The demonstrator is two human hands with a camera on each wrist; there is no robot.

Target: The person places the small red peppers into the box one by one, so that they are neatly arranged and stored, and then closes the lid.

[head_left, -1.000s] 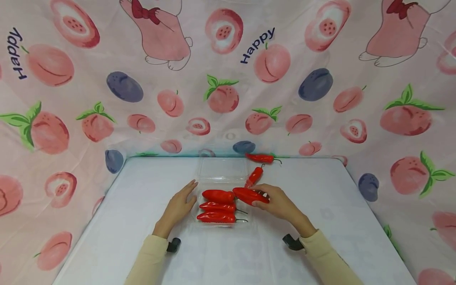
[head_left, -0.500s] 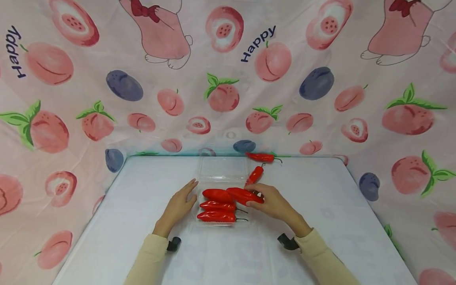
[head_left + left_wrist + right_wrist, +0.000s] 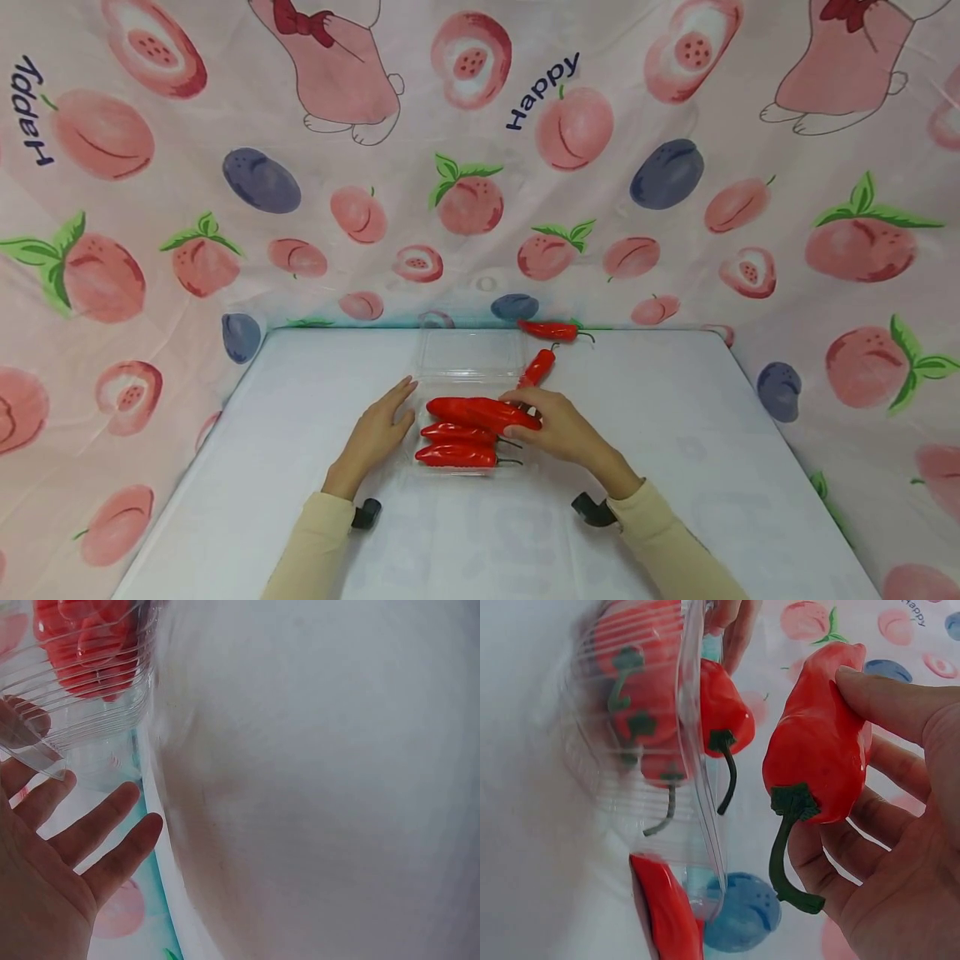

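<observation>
My right hand point(image 3: 562, 425) pinches a red chili pepper point(image 3: 498, 413) between thumb and fingers, over the right part of a clear plastic container point(image 3: 411, 472). In the right wrist view the held pepper point(image 3: 817, 742) hangs stem down, apart from the container's ribbed wall point(image 3: 592, 769). Several red peppers point(image 3: 453, 456) lie side by side in the container, stems to the right; the held one overlaps the rearmost in the head view. My left hand point(image 3: 378, 425) is at the container's left side, fingers straight. In the left wrist view its fingertips are right at the plastic rim point(image 3: 56, 771).
The container's clear lid point(image 3: 471, 354) stands folded back behind it. Two loose red peppers lie beyond on the white table point(image 3: 300, 433): one just behind my right hand point(image 3: 537, 367), another pepper point(image 3: 551, 331) at the back edge. A fruit-print cloth point(image 3: 480, 275) hangs behind.
My right hand has moved left with the pepper, from beside the container's right edge to over the peppers inside. The left hand has stayed in place.
</observation>
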